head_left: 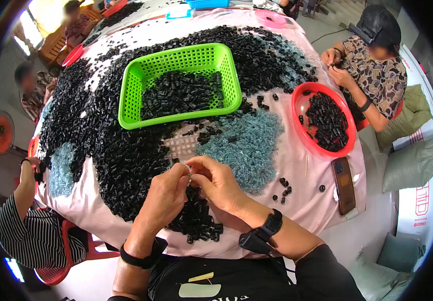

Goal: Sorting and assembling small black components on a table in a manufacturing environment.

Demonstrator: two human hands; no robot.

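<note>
My left hand (167,189) and my right hand (220,181) meet over the near part of the table, fingertips pinched together. Between them is something small and pale, mostly hidden by the fingers; its kind cannot be made out. Beneath and left of my hands spreads a big heap of small black plastic pieces (121,175). Just beyond my right hand lies a pile of small clear bluish pieces (249,150). Farther off, a green perforated basket (178,120) holds more black pieces (176,93).
A red basin (296,125) of black pieces stands at the right, with a phone (345,185) near the table edge. A few loose black pieces (285,189) lie on the pink cloth (296,220). Co-workers sit around the table, one at the right (377,75).
</note>
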